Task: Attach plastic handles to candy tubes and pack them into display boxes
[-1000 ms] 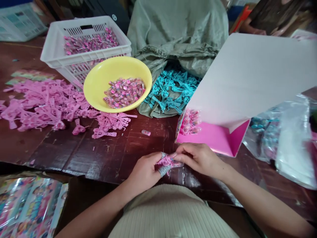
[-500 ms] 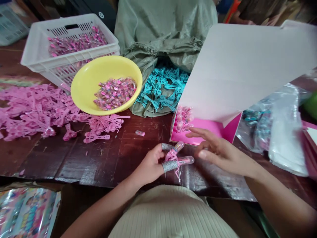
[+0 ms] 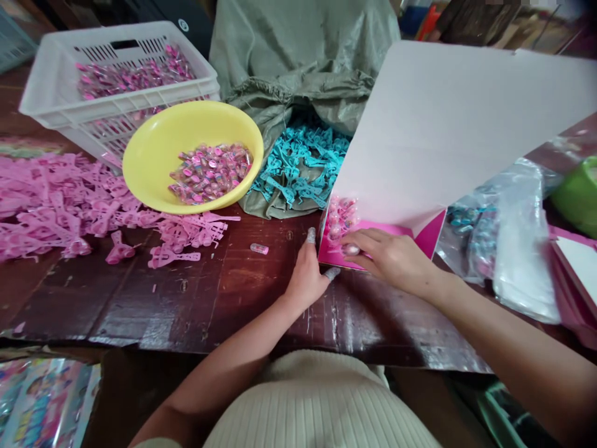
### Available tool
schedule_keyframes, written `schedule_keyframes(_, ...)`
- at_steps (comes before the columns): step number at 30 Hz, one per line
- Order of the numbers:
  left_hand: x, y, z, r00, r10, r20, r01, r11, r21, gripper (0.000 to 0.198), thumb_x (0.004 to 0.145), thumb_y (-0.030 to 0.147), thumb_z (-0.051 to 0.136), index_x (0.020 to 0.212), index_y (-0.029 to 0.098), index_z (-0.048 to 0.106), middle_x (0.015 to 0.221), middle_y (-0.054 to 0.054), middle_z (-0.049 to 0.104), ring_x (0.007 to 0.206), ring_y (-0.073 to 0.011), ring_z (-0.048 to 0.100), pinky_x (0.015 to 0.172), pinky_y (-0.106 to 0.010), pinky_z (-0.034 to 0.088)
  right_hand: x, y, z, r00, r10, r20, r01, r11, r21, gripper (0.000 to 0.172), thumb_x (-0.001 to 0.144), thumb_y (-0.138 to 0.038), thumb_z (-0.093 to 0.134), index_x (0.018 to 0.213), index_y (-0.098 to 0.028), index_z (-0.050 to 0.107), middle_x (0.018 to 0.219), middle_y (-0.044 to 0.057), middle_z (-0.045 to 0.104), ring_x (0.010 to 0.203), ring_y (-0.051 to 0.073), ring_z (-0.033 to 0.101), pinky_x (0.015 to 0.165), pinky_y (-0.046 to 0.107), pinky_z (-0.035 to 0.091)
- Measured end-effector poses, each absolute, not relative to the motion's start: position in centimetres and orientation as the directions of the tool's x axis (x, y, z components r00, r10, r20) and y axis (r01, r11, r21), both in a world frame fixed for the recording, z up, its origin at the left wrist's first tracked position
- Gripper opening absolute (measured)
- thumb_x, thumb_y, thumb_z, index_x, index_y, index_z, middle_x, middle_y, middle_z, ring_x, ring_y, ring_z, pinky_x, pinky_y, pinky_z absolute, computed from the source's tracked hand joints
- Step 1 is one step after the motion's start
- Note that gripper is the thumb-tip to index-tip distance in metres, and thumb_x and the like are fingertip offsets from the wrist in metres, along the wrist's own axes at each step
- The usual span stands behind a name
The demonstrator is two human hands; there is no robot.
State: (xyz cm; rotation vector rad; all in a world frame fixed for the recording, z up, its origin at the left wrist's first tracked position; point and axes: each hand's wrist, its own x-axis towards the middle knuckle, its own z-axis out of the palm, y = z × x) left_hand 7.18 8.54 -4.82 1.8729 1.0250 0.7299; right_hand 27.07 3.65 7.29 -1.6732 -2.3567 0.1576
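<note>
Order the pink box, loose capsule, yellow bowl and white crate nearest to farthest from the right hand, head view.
Right hand:
1. Pink box, under the hand.
2. Loose capsule, on the table, left.
3. Yellow bowl, farther left.
4. White crate, behind the bowl.

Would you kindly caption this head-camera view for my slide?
Right hand on capsules in a pink display box, left hand on the table beside it.
</note>
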Motion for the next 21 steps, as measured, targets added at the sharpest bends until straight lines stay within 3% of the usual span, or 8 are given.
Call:
schedule_keyframes(5, 8.6, 8.0, -5.8, 0.457, 0.883, 0.11, 0.356, -0.295, 0.886, 0.093, 0.084, 0.022, 0.073, 0.157, 0.012, 0.017, 0.159, -0.025, 0.034, 0.15, -0.0385, 0.034, 0.121, -0.058, 0.034, 25.7, 4.9, 6.9, -0.429, 0.9, 0.08, 0.898, 0.434, -0.07, 0.022, 0.101, -0.032, 0.055, 0.117, -0.02, 0.066, 0.105, 0.006, 0.077, 0.091, 0.022, 0.074, 0.068, 0.029, 0.053)
schedule_keyframes(10, 8.8, 7.6, -6.2, 0.429, 0.895, 0.122, 0.374, -0.299, 0.878, 0.081, 0.084, 0.019, 0.07, 0.152, 0.01, 0.027, 0.143, -0.025, 0.05, 0.138, -0.0399, 0.048, 0.113, -0.058, 0.043, 24.6, 4.8, 6.3, -0.364, 0.923, 0.126, 0.929, 0.351, 0.115, 0.029, 0.101, -0.04, 0.056, 0.114, -0.016, 0.068, 0.09, 0.008, 0.076, 0.078, 0.023, 0.072, 0.057, 0.03, 0.042)
schedule_keyframes(12, 9.0, 7.5, -6.2, 0.444, 0.884, 0.145, 0.386, -0.334, 0.86, 0.078, 0.084, 0.019, 0.067, 0.151, 0.01, 0.028, 0.136, -0.023, 0.055, 0.132, -0.0392, 0.053, 0.11, -0.057, 0.046, 24.4, 4.6, 5.9, -0.335, 0.924, 0.185, 0.938, 0.308, 0.161, 0.034, 0.1, -0.045, 0.057, 0.117, -0.017, 0.068, 0.092, 0.009, 0.077, 0.083, 0.025, 0.071, 0.059, 0.032, 0.042)
schedule_keyframes(15, 8.5, 7.3, -5.4, 0.498, 0.851, 0.166, 0.435, -0.411, 0.801, 0.089, 0.077, 0.012, 0.066, 0.153, 0.006, 0.02, 0.14, -0.025, 0.051, 0.133, -0.0387, 0.051, 0.115, -0.057, 0.041, 24.5, 4.1, 5.0, -0.373, 0.884, 0.282, 0.922, 0.319, 0.219, 0.026, 0.101, -0.041, 0.057, 0.11, -0.023, 0.072, 0.11, 0.007, 0.076, 0.103, 0.031, 0.066, 0.075, 0.04, 0.046)
schedule_keyframes(17, 7.2, 7.4, -4.2, 0.527, 0.828, 0.191, 0.475, -0.474, 0.742, 0.09, 0.075, 0.009, 0.062, 0.154, 0.004, 0.018, 0.148, -0.026, 0.045, 0.139, -0.0374, 0.045, 0.12, -0.054, 0.035, 25.1, 3.9, 4.5, -0.397, 0.862, 0.315, 0.91, 0.324, 0.259, 0.024, 0.101, -0.039, 0.055, 0.103, -0.025, 0.074, 0.116, 0.006, 0.075, 0.107, 0.035, 0.063, 0.079, 0.046, 0.044)
schedule_keyframes(19, 4.9, 7.8, -2.6, 0.536, 0.809, 0.242, 0.516, -0.54, 0.665, 0.08, 0.079, 0.008, 0.057, 0.153, 0.007, 0.027, 0.153, -0.021, 0.043, 0.143, -0.0339, 0.039, 0.121, -0.051, 0.034, 25.8, 3.7, 4.3, -0.412, 0.856, 0.313, 0.9, 0.33, 0.284, 0.026, 0.101, -0.042, 0.054, 0.1, -0.027, 0.075, 0.117, 0.007, 0.074, 0.104, 0.037, 0.061, 0.074, 0.048, 0.043)
schedule_keyframes(21, 1.1, 8.8, -1.0, 0.508, 0.815, 0.278, 0.582, -0.563, 0.587, 0.066, 0.083, 0.006, 0.052, 0.147, 0.014, 0.041, 0.152, -0.013, 0.048, 0.14, -0.03, 0.04, 0.117, -0.047, 0.037, 26.1, 3.6, 4.7, -0.415, 0.845, 0.338, 0.908, 0.358, 0.22, 0.023, 0.097, -0.046, 0.059, 0.104, -0.03, 0.074, 0.118, 0.008, 0.072, 0.103, 0.038, 0.062, 0.073, 0.049, 0.043)
